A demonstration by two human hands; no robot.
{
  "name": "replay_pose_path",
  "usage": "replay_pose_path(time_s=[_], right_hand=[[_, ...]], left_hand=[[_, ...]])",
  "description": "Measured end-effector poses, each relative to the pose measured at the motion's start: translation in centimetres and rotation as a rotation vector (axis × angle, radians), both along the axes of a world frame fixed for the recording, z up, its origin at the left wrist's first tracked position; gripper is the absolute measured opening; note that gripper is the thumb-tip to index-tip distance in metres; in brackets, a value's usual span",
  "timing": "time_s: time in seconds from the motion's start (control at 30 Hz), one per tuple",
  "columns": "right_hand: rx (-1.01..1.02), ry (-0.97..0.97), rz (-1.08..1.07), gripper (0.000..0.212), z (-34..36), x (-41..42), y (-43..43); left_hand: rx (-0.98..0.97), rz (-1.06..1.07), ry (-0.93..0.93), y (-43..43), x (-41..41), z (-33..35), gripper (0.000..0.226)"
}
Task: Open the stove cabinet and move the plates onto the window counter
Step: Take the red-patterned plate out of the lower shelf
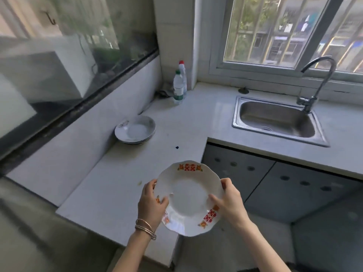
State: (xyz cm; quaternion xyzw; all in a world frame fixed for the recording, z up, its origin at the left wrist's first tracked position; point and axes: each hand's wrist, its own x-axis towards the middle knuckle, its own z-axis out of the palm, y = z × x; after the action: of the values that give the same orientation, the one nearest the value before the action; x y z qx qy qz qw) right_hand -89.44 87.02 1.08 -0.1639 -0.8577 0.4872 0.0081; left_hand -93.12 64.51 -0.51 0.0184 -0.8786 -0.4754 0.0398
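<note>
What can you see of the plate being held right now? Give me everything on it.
The held plate is white, glossy, ceramic-looking, with a scalloped rim and a shallow round well. Red double-happiness characters flanked by orange flowers mark the rim at the top, lower right and left. It looks empty and whole, face up, tilted slightly toward the camera, in the air over the counter's near corner. The left hand and right hand grip opposite rims, thumbs on the top face. Nothing else touches it.

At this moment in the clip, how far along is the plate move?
Done: a stack of plates already sits on the counter that runs to the window. In hand: a white plate with red motifs, held at its rim by the left hand and right hand. Left: setting it down; the stove cabinet is out of view, so any remaining plates cannot be judged.
</note>
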Motion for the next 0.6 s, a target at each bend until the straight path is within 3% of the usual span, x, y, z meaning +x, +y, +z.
replay_pose_path(time_s=[0.6], right_hand=[[0.109,-0.154,0.481,0.022,-0.8,-28.1,-7.6]], left_hand=[[-0.028,0.521,-0.054,-5.9,-16.4,-2.2,0.047]])
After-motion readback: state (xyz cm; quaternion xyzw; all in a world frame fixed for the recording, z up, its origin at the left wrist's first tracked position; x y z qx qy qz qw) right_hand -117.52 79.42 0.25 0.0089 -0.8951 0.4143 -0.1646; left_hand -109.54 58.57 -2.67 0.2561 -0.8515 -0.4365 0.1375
